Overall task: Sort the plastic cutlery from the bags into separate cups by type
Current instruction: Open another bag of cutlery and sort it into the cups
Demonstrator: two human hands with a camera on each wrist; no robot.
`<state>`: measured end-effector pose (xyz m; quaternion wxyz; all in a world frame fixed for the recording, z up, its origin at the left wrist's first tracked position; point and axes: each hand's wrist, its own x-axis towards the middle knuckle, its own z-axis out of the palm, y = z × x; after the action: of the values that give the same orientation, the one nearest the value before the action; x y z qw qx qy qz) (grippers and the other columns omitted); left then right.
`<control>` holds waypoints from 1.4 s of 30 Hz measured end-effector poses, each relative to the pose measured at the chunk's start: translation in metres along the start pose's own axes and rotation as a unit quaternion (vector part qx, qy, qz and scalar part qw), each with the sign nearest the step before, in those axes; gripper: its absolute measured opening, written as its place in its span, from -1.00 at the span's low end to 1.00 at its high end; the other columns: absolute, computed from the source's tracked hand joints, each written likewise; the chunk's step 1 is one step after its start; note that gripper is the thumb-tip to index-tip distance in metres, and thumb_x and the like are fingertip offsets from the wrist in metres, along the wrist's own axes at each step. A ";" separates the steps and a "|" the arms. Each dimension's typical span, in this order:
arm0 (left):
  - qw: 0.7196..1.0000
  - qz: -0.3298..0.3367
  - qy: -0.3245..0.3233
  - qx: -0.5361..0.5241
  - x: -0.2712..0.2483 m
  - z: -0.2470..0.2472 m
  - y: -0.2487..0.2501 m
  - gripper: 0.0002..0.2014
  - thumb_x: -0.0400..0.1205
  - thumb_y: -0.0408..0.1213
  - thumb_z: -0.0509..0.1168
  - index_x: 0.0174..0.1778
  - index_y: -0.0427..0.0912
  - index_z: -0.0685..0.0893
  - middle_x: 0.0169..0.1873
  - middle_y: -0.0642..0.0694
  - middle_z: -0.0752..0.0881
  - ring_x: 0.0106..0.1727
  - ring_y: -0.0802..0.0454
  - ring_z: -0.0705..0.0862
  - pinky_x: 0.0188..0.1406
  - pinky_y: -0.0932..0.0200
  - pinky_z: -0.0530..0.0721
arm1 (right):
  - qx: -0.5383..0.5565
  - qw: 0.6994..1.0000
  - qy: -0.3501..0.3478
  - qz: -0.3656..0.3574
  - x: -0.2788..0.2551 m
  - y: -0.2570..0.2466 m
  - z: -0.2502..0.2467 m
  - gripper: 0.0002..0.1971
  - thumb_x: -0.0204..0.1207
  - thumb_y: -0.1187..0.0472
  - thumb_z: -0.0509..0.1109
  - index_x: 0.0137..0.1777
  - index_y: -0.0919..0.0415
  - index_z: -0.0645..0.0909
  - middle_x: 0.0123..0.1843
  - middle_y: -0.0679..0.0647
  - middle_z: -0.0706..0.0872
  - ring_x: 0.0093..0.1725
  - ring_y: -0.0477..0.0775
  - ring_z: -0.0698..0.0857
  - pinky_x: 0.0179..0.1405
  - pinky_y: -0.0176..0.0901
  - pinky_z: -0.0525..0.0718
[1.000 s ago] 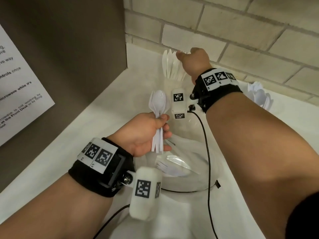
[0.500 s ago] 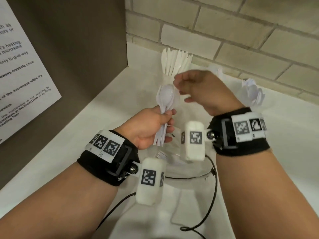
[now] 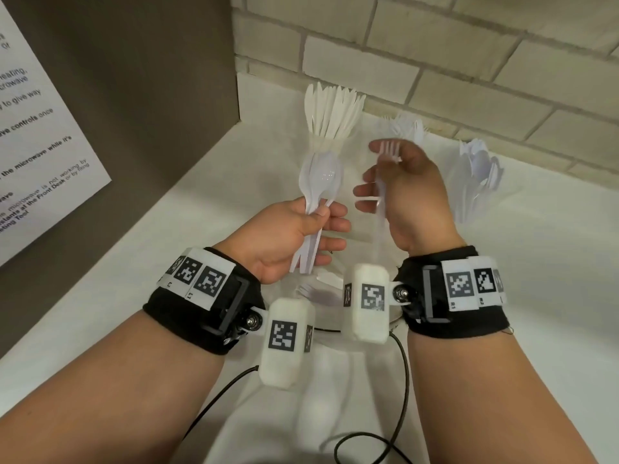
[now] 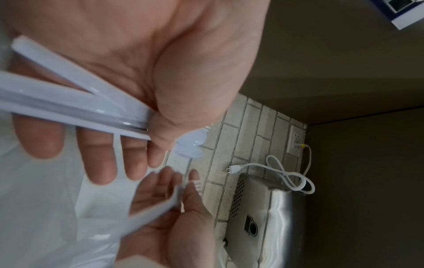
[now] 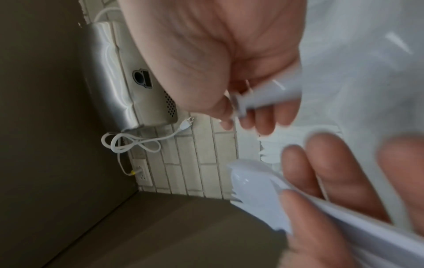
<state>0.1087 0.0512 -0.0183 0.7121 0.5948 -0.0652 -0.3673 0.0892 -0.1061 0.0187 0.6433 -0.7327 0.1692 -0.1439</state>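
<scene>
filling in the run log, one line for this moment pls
left hand: grips spoon bundle | right hand: holds fork | knives cup: back left

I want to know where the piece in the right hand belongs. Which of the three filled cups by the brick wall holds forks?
The middle cup, just behind the right hand: tines show. The left cup holds knives, the right cup spoons.

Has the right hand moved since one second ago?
Yes. The right hand has come back from the knives toward the person and now holds a fork.
</scene>
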 end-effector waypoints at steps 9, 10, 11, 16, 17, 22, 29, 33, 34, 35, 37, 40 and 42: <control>0.998 0.023 -0.008 0.063 0.005 0.006 0.000 -0.85 0.69 -0.29 0.25 0.03 -0.07 0.73 -0.31 0.03 0.73 -0.33 0.14 0.70 -0.06 0.13 0.61 | -0.041 0.999 -0.032 0.006 -0.001 -0.006 -0.001 -0.67 0.43 0.02 0.56 0.15 0.07 0.67 -0.18 -0.05 0.69 -0.58 -0.20 0.47 -0.62 -0.31 0.37; 0.997 0.026 -0.013 0.078 0.005 0.007 0.000 -0.84 0.69 -0.31 0.24 0.05 -0.07 0.72 -0.30 0.02 0.73 -0.32 0.16 0.72 -0.01 0.12 0.62 | -0.055 0.997 -0.057 0.001 -0.001 -0.006 -0.002 -0.68 0.40 0.05 0.58 0.13 0.05 0.69 -0.17 -0.05 0.71 -0.59 -0.23 0.49 -0.63 -0.31 0.36; 0.995 0.027 -0.019 0.097 0.005 0.007 0.000 -0.83 0.70 -0.33 0.22 0.07 -0.06 0.71 -0.29 0.02 0.72 -0.32 0.17 0.72 0.02 0.11 0.63 | -0.065 0.995 -0.082 -0.002 -0.001 -0.006 -0.003 -0.73 0.40 0.10 0.59 0.09 0.06 0.71 -0.18 -0.05 0.72 -0.60 -0.23 0.50 -0.63 -0.30 0.34; 0.981 0.053 -0.018 0.184 0.006 0.009 -0.003 -0.77 0.72 -0.12 0.16 0.22 -0.10 0.57 -0.20 0.01 0.64 -0.24 0.10 0.61 -0.12 0.10 0.59 | -0.061 0.992 -0.109 -0.018 0.002 -0.001 -0.010 -0.82 0.44 0.39 0.51 -0.12 0.07 0.73 -0.20 0.08 0.76 -0.40 0.10 0.52 -0.61 -0.21 0.32; 0.981 0.056 -0.012 0.186 0.006 0.011 -0.004 -0.71 0.73 -0.07 0.12 0.27 -0.12 0.55 -0.19 0.00 0.64 -0.24 0.09 0.60 -0.12 0.09 0.59 | -0.059 0.991 -0.115 -0.021 0.002 0.000 -0.012 -0.79 0.44 0.43 0.50 -0.09 0.07 0.73 -0.16 0.12 0.76 -0.35 0.13 0.53 -0.61 -0.22 0.33; 0.977 0.066 0.020 0.201 0.013 0.015 -0.005 -0.73 0.76 -0.11 0.06 0.27 -0.10 0.55 -0.24 0.03 0.60 -0.29 0.08 0.53 -0.19 0.11 0.54 | -0.003 0.992 -0.124 0.015 0.005 0.002 -0.014 -0.81 0.49 0.31 0.48 0.09 0.23 0.70 -0.22 0.11 0.72 -0.54 -0.07 0.51 -0.59 -0.23 0.36; 0.971 0.075 0.011 0.228 0.021 0.019 0.002 -0.83 0.73 -0.20 0.16 0.18 -0.10 0.56 -0.19 0.03 0.69 -0.23 0.07 0.66 -0.07 0.03 0.65 | -0.006 0.994 -0.093 0.063 0.012 0.000 -0.026 -0.80 0.51 0.12 0.49 -0.02 0.26 0.73 -0.36 0.07 0.68 -0.62 -0.07 0.36 -0.59 -0.26 0.29; 0.970 0.063 -0.010 0.236 0.027 0.026 0.005 -0.79 0.74 -0.16 0.14 0.19 -0.16 0.56 -0.21 0.02 0.67 -0.26 0.07 0.65 -0.08 0.02 0.66 | -0.044 0.993 -0.110 0.014 0.017 -0.001 -0.041 -0.88 0.45 0.19 0.53 -0.05 0.20 0.75 -0.21 0.10 0.76 -0.54 -0.03 0.44 -0.56 -0.22 0.29; 0.968 0.063 -0.014 0.241 0.028 0.028 0.006 -0.79 0.74 -0.15 0.13 0.18 -0.15 0.56 -0.22 0.03 0.67 -0.27 0.07 0.64 -0.10 0.04 0.66 | -0.057 0.990 -0.126 0.007 0.018 -0.002 -0.043 -0.82 0.43 0.20 0.55 0.00 0.23 0.75 -0.18 0.12 0.76 -0.46 0.03 0.46 -0.54 -0.20 0.28; 0.967 0.063 -0.018 0.247 0.030 0.030 0.008 -0.79 0.74 -0.14 0.13 0.18 -0.14 0.56 -0.22 0.03 0.66 -0.28 0.08 0.63 -0.12 0.06 0.66 | -0.074 0.989 -0.130 0.001 0.020 -0.003 -0.045 -0.77 0.41 0.21 0.57 0.04 0.26 0.75 -0.15 0.17 0.76 -0.40 0.09 0.49 -0.53 -0.21 0.28; 0.963 0.065 -0.029 0.259 0.035 0.037 0.010 -0.80 0.74 -0.13 0.13 0.15 -0.12 0.57 -0.23 0.03 0.65 -0.29 0.08 0.63 -0.13 0.05 0.67 | -0.108 0.989 -0.102 -0.011 0.026 -0.006 -0.047 -0.76 0.41 0.22 0.57 0.02 0.34 0.74 -0.15 0.22 0.77 -0.44 -0.03 0.57 -0.60 -0.32 0.35; 0.961 0.060 -0.040 0.269 0.041 0.044 0.010 -0.81 0.72 -0.11 0.15 0.09 -0.13 0.56 -0.25 0.01 0.66 -0.31 0.07 0.63 -0.15 0.04 0.68 | -0.113 0.992 -0.051 -0.028 0.034 -0.010 -0.052 -0.89 0.47 0.21 0.53 -0.11 0.25 0.71 -0.33 0.01 0.70 -0.59 -0.28 0.53 -0.66 -0.46 0.40; 0.961 0.051 -0.038 0.271 0.045 0.045 0.008 -0.80 0.72 -0.10 0.16 0.09 -0.14 0.58 -0.26 0.00 0.65 -0.33 0.07 0.61 -0.20 0.08 0.67 | -0.127 0.991 -0.010 -0.044 0.040 -0.012 -0.061 -0.93 0.53 0.19 0.47 -0.16 0.12 0.66 -0.38 -0.08 0.63 -0.58 -0.27 0.51 -0.64 -0.44 0.42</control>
<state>0.1204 -0.0118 -0.0140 0.5393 0.7469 -0.2193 -0.3213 0.0997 -0.1760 0.0384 0.5400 -0.8165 0.1468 -0.1420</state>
